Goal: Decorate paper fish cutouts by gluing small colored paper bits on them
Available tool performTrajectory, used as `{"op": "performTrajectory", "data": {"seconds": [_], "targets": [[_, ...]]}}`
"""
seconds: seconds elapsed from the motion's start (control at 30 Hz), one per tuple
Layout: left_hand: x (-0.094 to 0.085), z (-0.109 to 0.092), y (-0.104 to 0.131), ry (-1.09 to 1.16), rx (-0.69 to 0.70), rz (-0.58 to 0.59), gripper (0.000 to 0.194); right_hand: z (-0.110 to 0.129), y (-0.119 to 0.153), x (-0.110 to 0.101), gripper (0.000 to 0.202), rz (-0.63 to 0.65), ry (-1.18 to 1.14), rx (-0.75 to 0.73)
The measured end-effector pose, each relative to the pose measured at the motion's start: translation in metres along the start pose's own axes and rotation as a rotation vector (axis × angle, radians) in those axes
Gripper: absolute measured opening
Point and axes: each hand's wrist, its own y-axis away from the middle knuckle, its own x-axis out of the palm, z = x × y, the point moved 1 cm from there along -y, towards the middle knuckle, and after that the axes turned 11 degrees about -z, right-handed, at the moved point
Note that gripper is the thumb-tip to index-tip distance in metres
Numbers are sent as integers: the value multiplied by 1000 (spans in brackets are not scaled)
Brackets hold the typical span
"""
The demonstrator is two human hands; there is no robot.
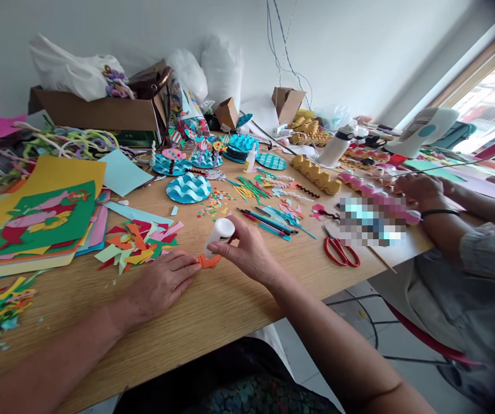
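Observation:
My right hand is wrapped round a white bottle, which is tilted with its base up over a small orange paper piece on the table. The bottle's tip is hidden. My left hand lies flat with its fingers stretched out, the fingertips touching the orange piece's left edge. Coloured paper scraps lie just beyond the left hand. Small confetti bits are scattered behind the bottle.
Pens and red-handled scissors lie to the right. Coloured sheets are stacked at the left. Blue wavy discs and a small glue bottle stand farther back. Another person's hands rest at the right.

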Motion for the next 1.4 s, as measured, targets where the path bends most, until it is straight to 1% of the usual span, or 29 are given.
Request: {"op": "performTrajectory", "data": {"seconds": [0.13,0.27,0.67,0.9,1.07,1.4], "targets": [[0,0,-1,14,-5,-3,28,4,-1,2,30,18,53,-26],[1,1,0,40,-3,-9,26,5,-1,3,26,31,55,-45],[1,2,0,72,-37,36,26,5,-2,7,24,57,59,-53],[0,0,-2,91,-30,7,25,4,-2,8,25,56,76,-75],[-1,0,-3,91,-39,7,25,4,-2,8,26,57,93,-81],[-1,0,-3,80,-16,-4,24,7,-1,9,25,72,147,-104]]}}
